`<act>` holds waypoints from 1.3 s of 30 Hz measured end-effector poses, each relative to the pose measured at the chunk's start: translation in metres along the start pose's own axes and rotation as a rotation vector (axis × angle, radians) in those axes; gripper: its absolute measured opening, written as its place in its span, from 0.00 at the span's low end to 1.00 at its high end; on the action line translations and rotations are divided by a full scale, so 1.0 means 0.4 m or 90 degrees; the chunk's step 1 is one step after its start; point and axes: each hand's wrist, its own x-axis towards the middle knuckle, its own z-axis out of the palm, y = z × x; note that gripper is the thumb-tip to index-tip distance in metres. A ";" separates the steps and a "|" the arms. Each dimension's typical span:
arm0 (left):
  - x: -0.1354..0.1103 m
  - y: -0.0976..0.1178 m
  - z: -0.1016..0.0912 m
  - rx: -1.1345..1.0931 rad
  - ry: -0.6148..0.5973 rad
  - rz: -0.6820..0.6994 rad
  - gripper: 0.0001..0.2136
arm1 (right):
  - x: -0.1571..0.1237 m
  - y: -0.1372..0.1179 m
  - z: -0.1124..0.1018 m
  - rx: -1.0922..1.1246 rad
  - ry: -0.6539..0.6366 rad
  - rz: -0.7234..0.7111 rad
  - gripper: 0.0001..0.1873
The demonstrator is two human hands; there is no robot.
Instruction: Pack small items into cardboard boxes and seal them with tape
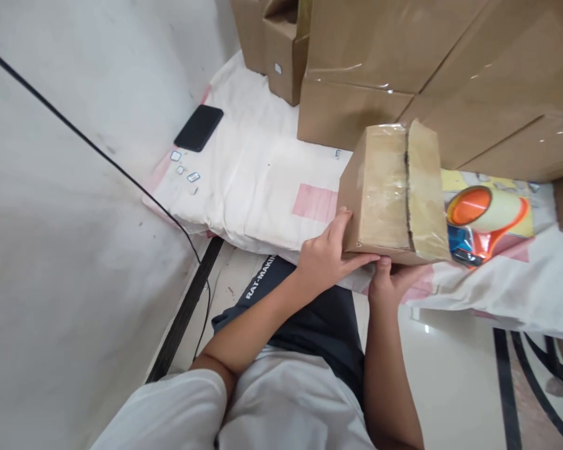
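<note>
Between my hands is a small brown cardboard box (385, 187), taped over the top, with one taped flap standing out along its right side. My left hand (323, 259) grips the near left corner, its thumb and fingers spread along the side and bottom edge. Under the near edge, my right hand (391, 281) supports the box, and its fingers are partly hidden beneath it. A tape dispenser (490, 219) with orange parts and a roll of tape lies just right of the box.
Large taped cartons (356, 56) stand behind the small box, with narrower boxes (286, 59) at their left. A black phone (199, 128) and several small stickers (194, 177) lie on the white cloth (253, 175). A black cable (98, 150) hangs along the left wall.
</note>
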 end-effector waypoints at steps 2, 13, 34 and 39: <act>0.001 -0.002 -0.003 0.002 -0.004 0.009 0.43 | 0.000 -0.001 0.002 -0.015 -0.001 0.000 0.58; 0.005 -0.005 -0.012 -0.032 0.006 -0.002 0.41 | -0.013 0.013 0.007 -0.088 0.010 -0.015 0.53; 0.003 -0.003 -0.002 -0.067 0.025 -0.028 0.42 | -0.014 -0.002 0.003 0.013 0.000 0.008 0.47; -0.001 -0.011 -0.008 -0.138 -0.001 -0.050 0.43 | -0.019 -0.001 -0.010 -0.001 -0.015 -0.020 0.52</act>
